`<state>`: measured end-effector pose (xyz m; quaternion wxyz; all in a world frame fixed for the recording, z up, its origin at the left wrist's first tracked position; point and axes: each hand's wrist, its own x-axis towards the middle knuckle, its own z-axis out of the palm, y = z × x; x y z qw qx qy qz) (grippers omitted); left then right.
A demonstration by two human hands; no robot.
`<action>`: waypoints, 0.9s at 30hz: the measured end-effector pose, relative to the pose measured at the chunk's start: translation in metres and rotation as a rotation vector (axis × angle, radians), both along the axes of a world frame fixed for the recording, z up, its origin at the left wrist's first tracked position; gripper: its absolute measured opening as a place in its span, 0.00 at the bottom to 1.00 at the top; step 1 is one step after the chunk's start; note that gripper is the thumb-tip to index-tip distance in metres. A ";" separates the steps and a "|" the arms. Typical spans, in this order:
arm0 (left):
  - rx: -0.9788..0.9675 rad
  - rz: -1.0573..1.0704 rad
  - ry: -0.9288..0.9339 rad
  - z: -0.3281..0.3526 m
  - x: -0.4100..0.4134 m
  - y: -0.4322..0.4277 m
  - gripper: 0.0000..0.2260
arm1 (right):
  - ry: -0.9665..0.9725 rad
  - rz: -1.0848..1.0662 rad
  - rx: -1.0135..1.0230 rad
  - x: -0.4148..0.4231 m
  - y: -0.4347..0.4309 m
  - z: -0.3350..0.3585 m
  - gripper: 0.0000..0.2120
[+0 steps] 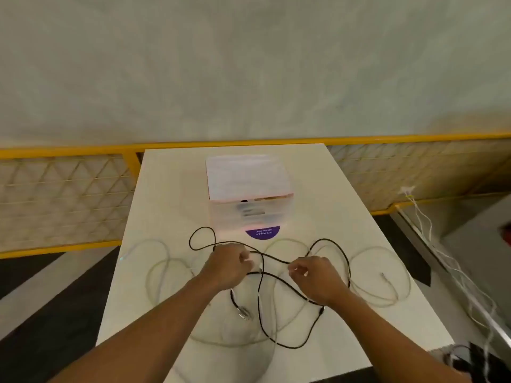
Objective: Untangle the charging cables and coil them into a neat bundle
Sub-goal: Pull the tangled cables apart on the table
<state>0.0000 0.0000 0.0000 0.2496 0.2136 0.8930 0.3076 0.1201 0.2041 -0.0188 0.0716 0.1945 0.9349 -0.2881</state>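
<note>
A black cable (pixel 276 324) and a pale white cable (pixel 387 294) lie tangled in loose loops across the white table (pixel 166 205). My left hand (pixel 229 265) is curled round cable strands near the middle of the tangle. My right hand (pixel 315 277) pinches the black cable a short way to the right, with a stretch of it running between both hands. A silver connector (pixel 244 313) of the black cable lies on the table under my left wrist. More white loops (pixel 157 269) spread to the left.
A translucent plastic box (pixel 249 186) stands at the table's far middle, with a purple round sticker (pixel 262 233) in front of it. A yellow railing (pixel 83 150) runs behind the table. Other white wires (pixel 431 244) hang at the right, beyond the table edge.
</note>
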 end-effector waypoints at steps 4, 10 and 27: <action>-0.139 0.124 0.026 -0.013 0.001 0.003 0.05 | -0.079 -0.064 -0.050 0.010 0.002 -0.014 0.09; -0.134 0.213 -0.152 -0.025 -0.012 0.017 0.22 | -0.073 -0.094 -0.096 0.020 0.002 -0.041 0.10; -0.018 0.395 -0.186 -0.039 -0.021 0.049 0.12 | -0.061 -0.086 -0.015 0.003 0.037 -0.050 0.12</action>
